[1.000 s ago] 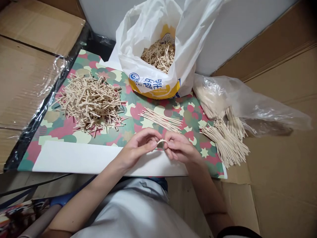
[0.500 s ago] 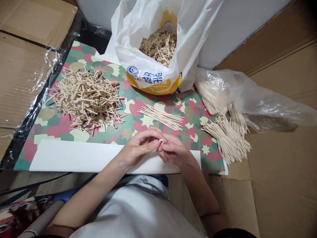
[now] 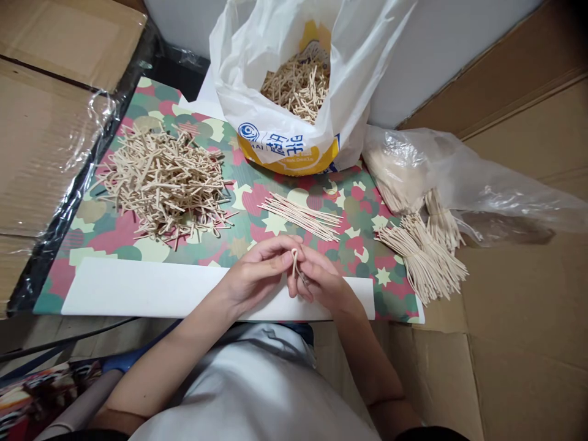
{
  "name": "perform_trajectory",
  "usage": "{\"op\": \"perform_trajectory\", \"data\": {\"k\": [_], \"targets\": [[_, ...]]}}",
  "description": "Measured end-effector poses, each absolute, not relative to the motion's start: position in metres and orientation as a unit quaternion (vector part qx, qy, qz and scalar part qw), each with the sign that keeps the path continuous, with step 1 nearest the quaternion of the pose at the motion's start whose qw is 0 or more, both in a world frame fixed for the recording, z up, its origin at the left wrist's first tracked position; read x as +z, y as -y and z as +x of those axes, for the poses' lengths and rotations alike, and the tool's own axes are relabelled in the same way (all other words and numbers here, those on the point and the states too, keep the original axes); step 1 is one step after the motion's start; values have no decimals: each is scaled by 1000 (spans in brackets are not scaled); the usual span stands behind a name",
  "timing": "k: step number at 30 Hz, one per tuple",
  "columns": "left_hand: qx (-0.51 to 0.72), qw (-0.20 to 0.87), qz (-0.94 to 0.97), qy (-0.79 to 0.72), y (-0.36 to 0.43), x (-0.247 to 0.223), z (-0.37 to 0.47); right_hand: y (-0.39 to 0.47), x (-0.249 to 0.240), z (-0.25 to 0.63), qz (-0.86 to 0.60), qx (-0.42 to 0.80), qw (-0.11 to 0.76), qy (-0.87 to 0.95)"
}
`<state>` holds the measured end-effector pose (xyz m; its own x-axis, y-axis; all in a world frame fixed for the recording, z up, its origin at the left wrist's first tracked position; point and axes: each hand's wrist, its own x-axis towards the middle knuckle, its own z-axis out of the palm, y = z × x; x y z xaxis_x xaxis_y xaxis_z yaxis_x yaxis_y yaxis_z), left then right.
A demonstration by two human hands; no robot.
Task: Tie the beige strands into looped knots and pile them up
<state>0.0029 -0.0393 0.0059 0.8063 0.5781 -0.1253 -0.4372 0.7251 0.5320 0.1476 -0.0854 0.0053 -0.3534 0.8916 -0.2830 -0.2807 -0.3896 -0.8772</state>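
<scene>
Bent strand (image 3: pixel 294 260) sits between both hands, off the surface (image 3: pixel 114 245), roughly above its near edge. Folded into a narrow hairpin: closed bend points away from the body, two legs run back toward the person, long axis close to fore-aft. Key relation: left hand (image 3: pixel 252 272) is nearer the bend, thumb and index pinching it just below the top from the left side; right hand (image 3: pixel 328 282) comes in from the right, lower, by the legs. Right fingers are curled, thumb next to the right-side leg; cannot tell if they actually squeeze it. Leg ends partly lost among the fingers, so can't tell whether the legs cross. Just beyond the hands: loose straight strands (image 3: pixel 301 215) lying slantwise. Further left, heap of bent strands (image 3: pixel 165 184). Behind, open white bag (image 3: pixel 239 86) with more pieces inside; right, tied bundles (image 3: pixel 413 257) by the clear plastic bag (image 3: pixel 487 177). Delta: one second ago the strand was a wide shallow arch spanning a gap between the hands; half a second ago, a tight curl at the thumbs. Now bend is upright in view, legs visible. Straight strands, heap and bundles look unchanged.
</scene>
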Motion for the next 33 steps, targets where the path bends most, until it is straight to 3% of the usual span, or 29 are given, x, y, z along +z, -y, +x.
{"op": "perform_trajectory", "data": {"k": [12,24,33], "targets": [[310,886,284,-197,42,4,2,85,4,127,-408,703,491,314],[337,907,165,-189,36,9,-7,99,-15,140,-350,762,450,306],[248,930,176,-206,37,7,-11,101,-14,151,-286,751,526,278]]}}
